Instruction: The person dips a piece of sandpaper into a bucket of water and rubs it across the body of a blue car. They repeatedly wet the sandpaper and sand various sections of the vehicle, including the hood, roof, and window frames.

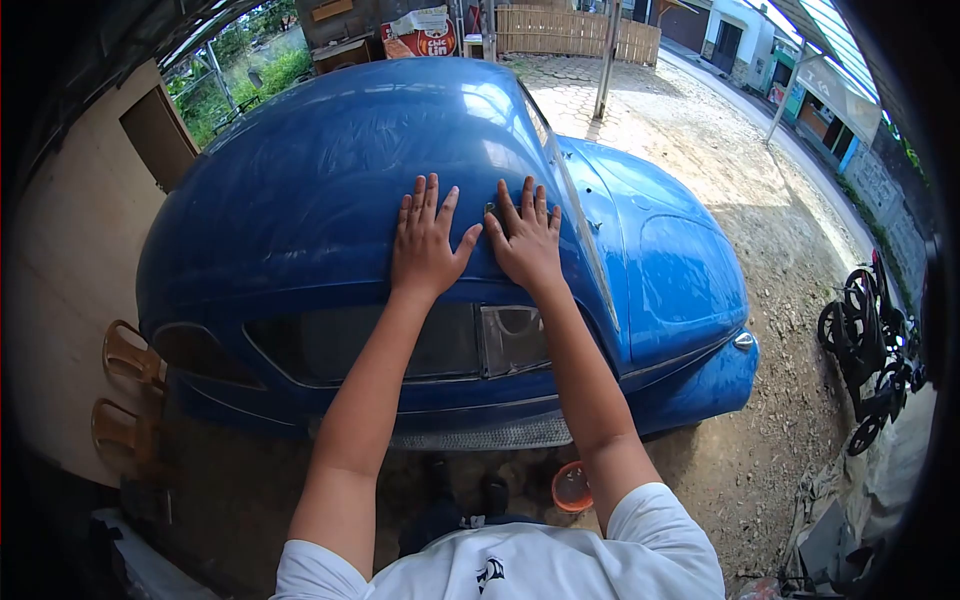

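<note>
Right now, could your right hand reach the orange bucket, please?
Probably not without bending: the right hand lies flat on the car's roof, and the bucket sits on the ground near the feet, though its top looks unobstructed.

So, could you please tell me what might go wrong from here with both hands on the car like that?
The left hand and right hand lie flat on the glossy blue roof, arms stretched out, so they might slide if much weight goes on them. Any grit under the palms could mark the paint. The orange-red bucket stands near the right foot, so a sideways step may knock it.
</note>
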